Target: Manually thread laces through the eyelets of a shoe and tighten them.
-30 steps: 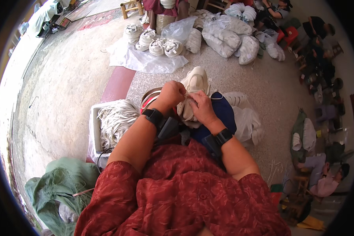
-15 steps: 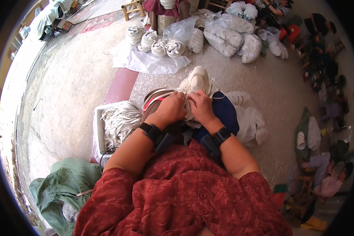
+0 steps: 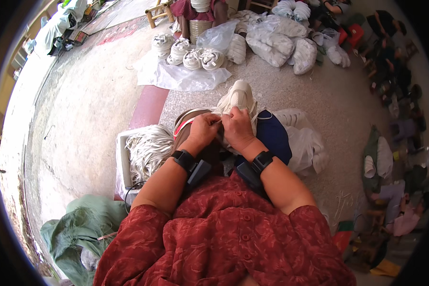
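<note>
A cream sneaker (image 3: 240, 97) lies over my lap with its toe pointing away from me. Both hands are at its lacing, close together. My left hand (image 3: 203, 130) pinches a pale shoelace (image 3: 218, 114) at the shoe's left side. Bent over the lacing, my right hand (image 3: 238, 127) has its fingers closed on the lace too; their tips are partly hidden. The shoe's heel end is hidden behind my hands. Brown cloth with a red edge (image 3: 183, 122) lies by my left hand, and dark blue cloth (image 3: 273, 138) by my right.
A white box (image 3: 122, 159) heaped with loose shoelaces (image 3: 149, 148) stands at my left. Green netting (image 3: 83, 228) lies nearer. Ahead, several shoes (image 3: 192, 59) sit on plastic sheeting (image 3: 186, 81), beside bagged bundles (image 3: 277, 44). More bagged shoes (image 3: 306, 145) lie right. Other people sit along the far right.
My right hand has turned over the lacing, its knuckles now higher. My left hand has shifted slightly left and down, and the loose lace across the brown cloth has been drawn in.
</note>
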